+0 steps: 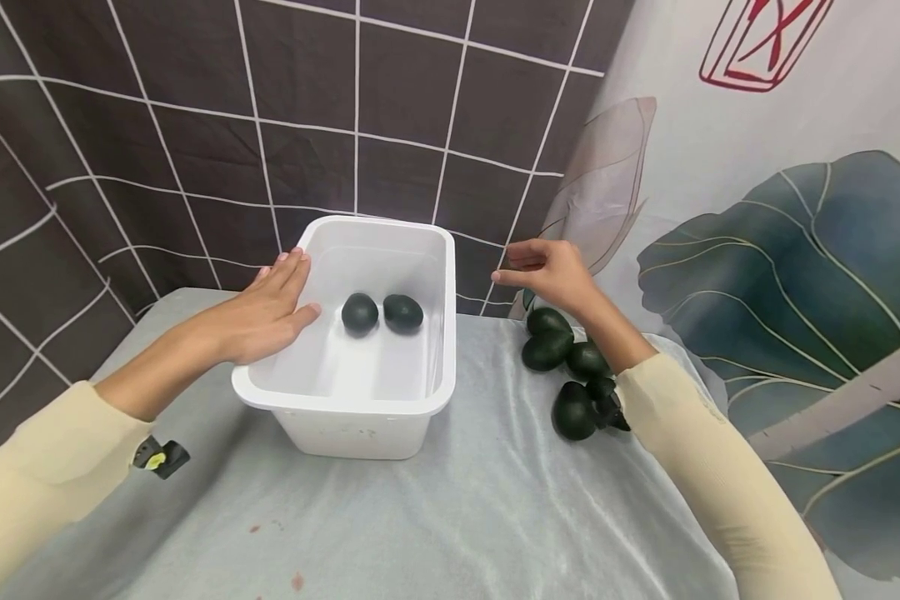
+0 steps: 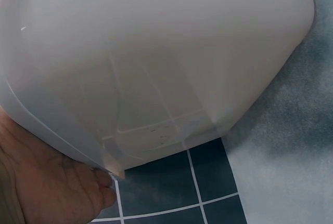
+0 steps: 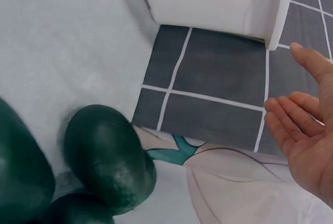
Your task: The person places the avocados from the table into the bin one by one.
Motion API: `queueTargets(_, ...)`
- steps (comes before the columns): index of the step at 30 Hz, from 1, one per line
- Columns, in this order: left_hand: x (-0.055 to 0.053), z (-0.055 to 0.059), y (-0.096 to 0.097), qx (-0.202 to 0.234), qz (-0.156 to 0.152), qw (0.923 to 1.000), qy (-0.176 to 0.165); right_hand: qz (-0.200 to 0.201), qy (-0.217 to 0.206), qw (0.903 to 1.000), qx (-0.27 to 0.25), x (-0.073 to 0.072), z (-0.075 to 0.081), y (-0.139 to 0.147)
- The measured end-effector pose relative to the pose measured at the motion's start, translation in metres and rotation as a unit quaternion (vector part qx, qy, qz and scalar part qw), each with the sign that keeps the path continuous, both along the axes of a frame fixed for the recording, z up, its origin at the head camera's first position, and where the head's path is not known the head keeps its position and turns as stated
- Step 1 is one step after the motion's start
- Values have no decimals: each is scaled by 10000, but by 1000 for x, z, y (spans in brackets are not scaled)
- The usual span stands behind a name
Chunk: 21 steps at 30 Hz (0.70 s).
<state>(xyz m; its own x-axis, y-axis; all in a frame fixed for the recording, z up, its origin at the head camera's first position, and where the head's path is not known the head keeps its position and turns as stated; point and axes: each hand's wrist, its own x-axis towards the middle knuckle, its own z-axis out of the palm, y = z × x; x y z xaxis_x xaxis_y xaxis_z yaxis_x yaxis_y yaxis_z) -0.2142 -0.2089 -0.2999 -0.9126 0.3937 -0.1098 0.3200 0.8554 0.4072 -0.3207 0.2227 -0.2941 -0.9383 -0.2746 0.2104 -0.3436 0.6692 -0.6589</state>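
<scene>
A white plastic tub (image 1: 367, 407) stands on the cloth, and two dark green avocados (image 1: 360, 314) lie apart on its floor. My left hand (image 1: 270, 312) rests on the tub's left rim with its fingers straight. In the left wrist view, that hand (image 2: 57, 187) is against the outside of the tub wall (image 2: 171, 78). Held in the air right of the tub, my right hand (image 1: 551, 271) has nothing between thumb and fingers, which stand apart in the right wrist view. Below it several more avocados (image 1: 547, 350) lie in a group, partly hidden by the forearm.
Light grey-blue cloth (image 1: 390, 525) covers the table. A dark curtain with white grid lines (image 1: 405, 92) hangs close behind the tub. To the right hangs a pale curtain with large printed leaves (image 1: 795, 250). A small black device (image 1: 161, 458) sits at the left wrist.
</scene>
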Motion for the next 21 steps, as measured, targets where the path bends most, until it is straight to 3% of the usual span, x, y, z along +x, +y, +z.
queueTargets(9, -1, -1, 0, -5, -17, 10000, 8, -3, -67, 10000, 50, 9, -9, 24)
queueTargets(21, 0, -1, 0, 34, -20, 10000, 5, -293, -161, 9994, 89, 22, -15, 53)
